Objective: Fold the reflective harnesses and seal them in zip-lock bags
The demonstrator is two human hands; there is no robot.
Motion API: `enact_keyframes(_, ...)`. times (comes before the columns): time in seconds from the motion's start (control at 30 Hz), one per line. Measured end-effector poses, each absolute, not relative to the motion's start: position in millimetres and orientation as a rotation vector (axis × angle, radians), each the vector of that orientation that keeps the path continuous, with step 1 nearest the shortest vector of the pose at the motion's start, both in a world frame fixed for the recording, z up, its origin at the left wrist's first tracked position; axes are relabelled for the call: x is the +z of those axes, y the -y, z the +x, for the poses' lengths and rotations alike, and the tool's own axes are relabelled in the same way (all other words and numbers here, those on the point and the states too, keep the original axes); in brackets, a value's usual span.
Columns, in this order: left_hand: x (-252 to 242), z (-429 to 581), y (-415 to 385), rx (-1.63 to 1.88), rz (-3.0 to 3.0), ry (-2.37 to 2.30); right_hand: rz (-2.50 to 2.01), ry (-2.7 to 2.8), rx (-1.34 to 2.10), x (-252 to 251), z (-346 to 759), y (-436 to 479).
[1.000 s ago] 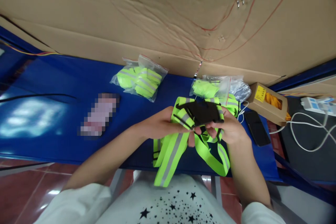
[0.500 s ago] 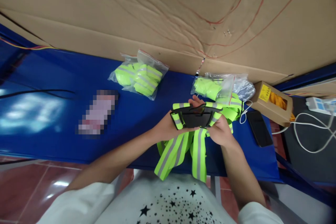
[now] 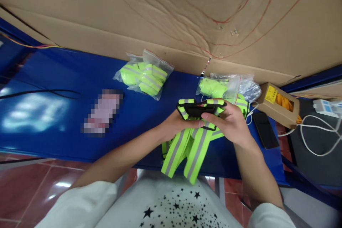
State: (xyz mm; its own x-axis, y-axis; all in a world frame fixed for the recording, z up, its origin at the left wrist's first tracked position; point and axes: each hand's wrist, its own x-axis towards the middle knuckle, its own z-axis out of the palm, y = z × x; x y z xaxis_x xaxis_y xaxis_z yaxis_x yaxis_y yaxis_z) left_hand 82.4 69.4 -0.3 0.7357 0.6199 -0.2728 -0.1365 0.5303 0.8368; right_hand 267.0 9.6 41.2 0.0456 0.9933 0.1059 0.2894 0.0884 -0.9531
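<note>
Your left hand (image 3: 173, 126) and right hand (image 3: 236, 124) pinch black piece (image 3: 196, 111), thumbs in front. Green straps (image 3: 197, 156) hang below fingers. Black phone (image 3: 265, 130) right of fingers.

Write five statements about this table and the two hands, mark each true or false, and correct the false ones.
1. The left hand and right hand are both on the black plastic piece with its yellow-green straps. True.
2. The cardboard box stands to the left of both hands. False: it is to their right.
3. The straps carry a grey stripe along their length. True.
4. The black phone lies on top of the cardboard box. False: it lies on the blue table, nearer the person than the box.
5. The white shirt is printed with red stars. False: the stars are black.
</note>
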Motion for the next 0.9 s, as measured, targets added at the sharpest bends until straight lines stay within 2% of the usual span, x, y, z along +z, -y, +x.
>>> enact_keyframes(0.2,3.4,70.0,-74.7,0.261,0.694,-0.458,-1.235,1.840,0.626,77.9,279.4,-14.1)
enact_keyframes(0.43,-4.6,61.9,-84.4,0.360,0.640,-0.383,-1.232,2.236,0.367,76.4,285.9,-21.2)
enact_keyframes(0.6,-4.5,66.3,-87.9,0.432,0.595,-0.656,-1.215,2.246,0.776,74.8,290.3,-27.4)
enact_keyframes(0.83,2.3,64.2,-88.0,0.540,0.655,-0.700,-1.159,1.722,1.481,60.8,311.2,-37.4)
enact_keyframes(0.9,3.8,65.1,-87.5,0.576,0.683,-0.697,-1.184,1.654,1.511,58.0,303.6,-39.0)
